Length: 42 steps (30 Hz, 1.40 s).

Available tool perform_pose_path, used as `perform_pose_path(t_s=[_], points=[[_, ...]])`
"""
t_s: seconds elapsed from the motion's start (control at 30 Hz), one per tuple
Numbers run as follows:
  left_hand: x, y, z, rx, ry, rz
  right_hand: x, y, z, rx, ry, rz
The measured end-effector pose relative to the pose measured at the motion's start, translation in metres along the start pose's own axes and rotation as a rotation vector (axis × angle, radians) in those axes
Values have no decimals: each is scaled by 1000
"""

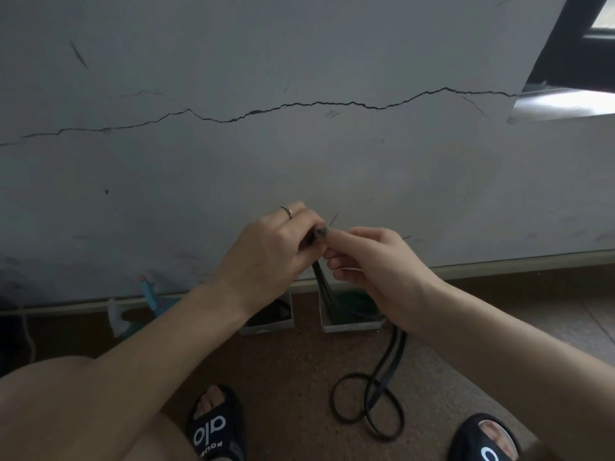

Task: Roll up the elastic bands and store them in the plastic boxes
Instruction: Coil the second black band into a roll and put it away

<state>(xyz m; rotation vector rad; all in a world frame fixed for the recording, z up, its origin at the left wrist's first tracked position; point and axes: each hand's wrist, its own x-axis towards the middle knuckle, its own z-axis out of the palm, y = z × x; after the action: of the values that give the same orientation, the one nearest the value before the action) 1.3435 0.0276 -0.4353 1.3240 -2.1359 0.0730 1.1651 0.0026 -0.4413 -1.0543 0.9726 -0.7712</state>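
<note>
The job looks to be in its middle stretch. Both hands meet in front of the wall: the left hand (276, 247), a ring on one finger, has its fingers curled round the top of a black elastic band (376, 394), and the right hand (366, 261) pinches the same end between thumb and forefinger — the start of a roll, by the look of it, though no coil shows yet between the fingers. From the hands the band drops down past the right-hand box and trails onto the floor (293, 361), where its loose end lies in loops between the two sandalled feet, so nearly all of it is still to be wound. Two plastic boxes stand on the floor against the skirting board: the left box (269, 324), partly hidden by the left wrist, holds something dark, and the right box (352, 324) holds dark and greenish bands — some storing seems already done. The floor is brown and speckled. The wall (299, 61) is pale grey, scuffed, with a long crack running across it, and a dark window frame (579, 44) shows at the upper right. Pale blue and white objects lie by the skirting at the left; I cannot tell what they are.
</note>
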Motion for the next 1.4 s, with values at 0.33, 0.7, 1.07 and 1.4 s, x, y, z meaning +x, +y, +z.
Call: perform_pose_path(t_s=[0.33,0.7,1.07,1.4], points=[[2,1,8,-101,4,-99,6,4,-4,125,-41,65],[0,1,12,115,-69,-6,12,13,-2,88,-42,132],[4,-2,11,46,-9,-15,15,-2,-8,-65,110,-42],[4,3,9,-157,63,-182,14,-6,-11,277,-94,117]])
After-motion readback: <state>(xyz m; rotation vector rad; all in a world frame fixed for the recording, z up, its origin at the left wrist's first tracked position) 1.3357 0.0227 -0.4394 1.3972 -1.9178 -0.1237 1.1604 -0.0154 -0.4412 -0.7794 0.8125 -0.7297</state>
